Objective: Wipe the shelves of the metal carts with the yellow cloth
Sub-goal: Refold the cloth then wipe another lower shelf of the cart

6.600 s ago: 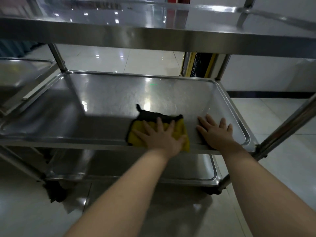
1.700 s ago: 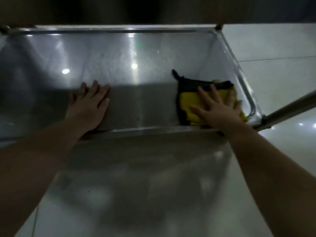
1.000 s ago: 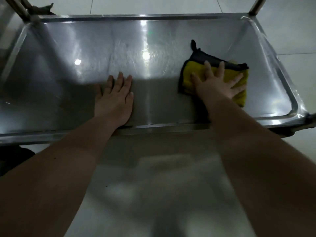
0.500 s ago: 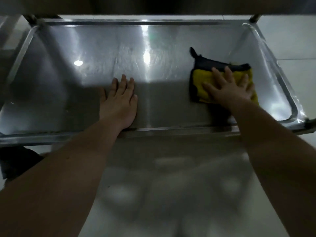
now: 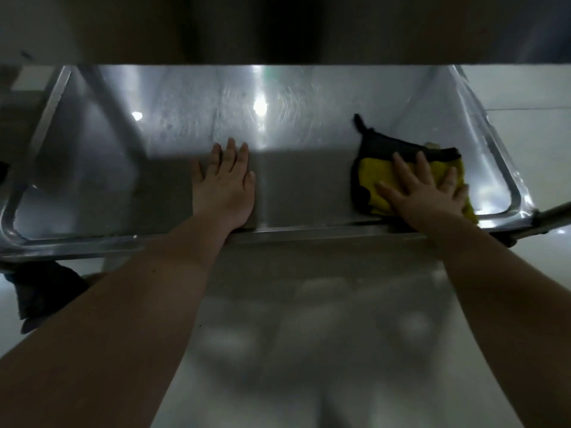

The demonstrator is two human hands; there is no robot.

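The yellow cloth (image 5: 375,177), edged in black with a small loop at its far corner, lies flat near the front right corner of a steel cart shelf (image 5: 173,125). My right hand (image 5: 425,193) presses down on it with straight, spread fingers. My left hand (image 5: 224,186) rests flat on the bare shelf at the front middle, fingers together and pointing away from me. A gap of bare metal separates the two hands.
The underside of the shelf above (image 5: 278,26) hangs dark across the top of the view. A cart post (image 5: 553,213) juts out at the front right corner. Pale floor tiles (image 5: 525,94) lie to the right, and a dark wheel (image 5: 43,288) sits at the lower left.
Over the last second my right hand slid the cloth to the right and toward the shelf's front edge. My left hand has stayed flat in place. The view has tilted down.
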